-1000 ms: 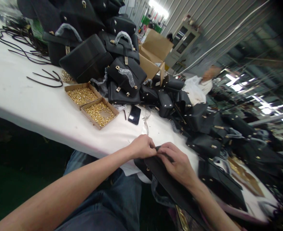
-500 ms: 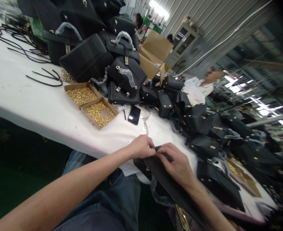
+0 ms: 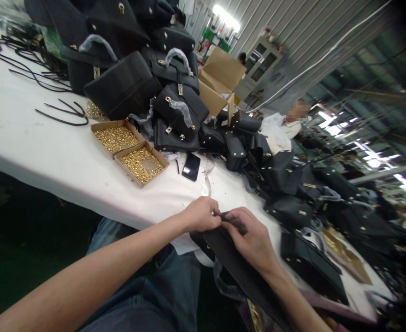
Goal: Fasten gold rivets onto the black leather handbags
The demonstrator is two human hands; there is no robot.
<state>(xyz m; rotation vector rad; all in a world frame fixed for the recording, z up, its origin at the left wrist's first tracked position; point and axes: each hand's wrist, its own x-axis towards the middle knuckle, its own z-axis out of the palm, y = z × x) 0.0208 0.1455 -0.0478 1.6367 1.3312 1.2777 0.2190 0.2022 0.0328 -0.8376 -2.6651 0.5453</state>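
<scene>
A black handbag (image 3: 235,265) with gold hardware and a plastic-wrapped handle slants across my lap at the table's front edge. My right hand (image 3: 253,237) grips its upper end, with thumb and fingers bent around the edge. Beside it, my left hand (image 3: 203,214) is closed in a pinch, its fingertips meeting the same end of the bag. Whatever sits between those left fingertips is too small and covered to make out. Two shallow cardboard boxes, the nearer (image 3: 141,163) and the farther (image 3: 115,137), hold many small gold metal fittings beyond my left hand.
A phone (image 3: 191,167) lies on the white-covered table (image 3: 67,157). Black handbags (image 3: 125,85) are piled along the back and right. Dark cords (image 3: 62,115) lie at left. An open carton (image 3: 214,94) stands behind. Another person (image 3: 294,122) is at the far right.
Both hands stay at the end of the bag, with only slight finger shifts. The whole view has moved a little. A person's head at the back has shifted left.
</scene>
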